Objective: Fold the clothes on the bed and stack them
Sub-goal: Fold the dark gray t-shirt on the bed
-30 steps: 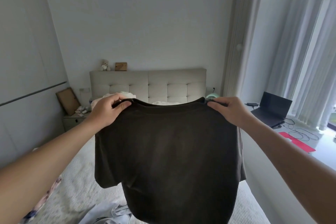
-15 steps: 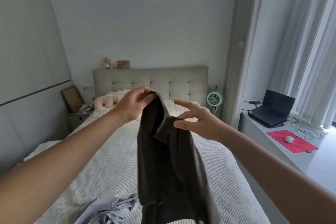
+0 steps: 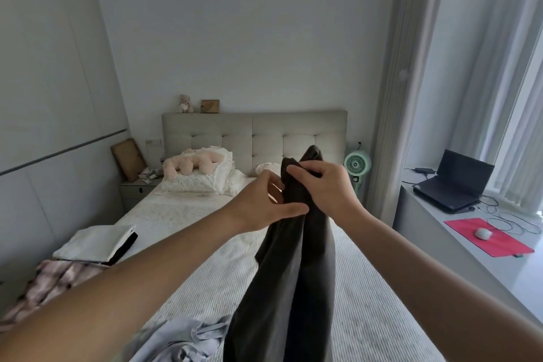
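A dark brown T-shirt [image 3: 293, 267] hangs lengthwise, folded in half, in the air above the striped bed [image 3: 367, 303]. My right hand [image 3: 326, 188] grips its top end, fingers curled over the cloth. My left hand [image 3: 264, 206] pinches the shirt just below, thumb against the fabric. A crumpled light grey garment [image 3: 182, 341] lies on the bed's near edge. A folded white and black pile [image 3: 97, 244] sits at the bed's left side, with a pink plaid garment [image 3: 50, 279] in front of it.
A pink plush toy [image 3: 191, 166] lies on the pillows by the headboard [image 3: 252, 132]. A green fan [image 3: 357, 164] stands right of the bed. The window ledge at right holds a laptop [image 3: 452, 182], a red mouse pad [image 3: 487, 236] and a mouse.
The shirt was spread wide between both hands; the hands came together, folding it in half lengthwise. My right hand let go, then took hold of the top again.
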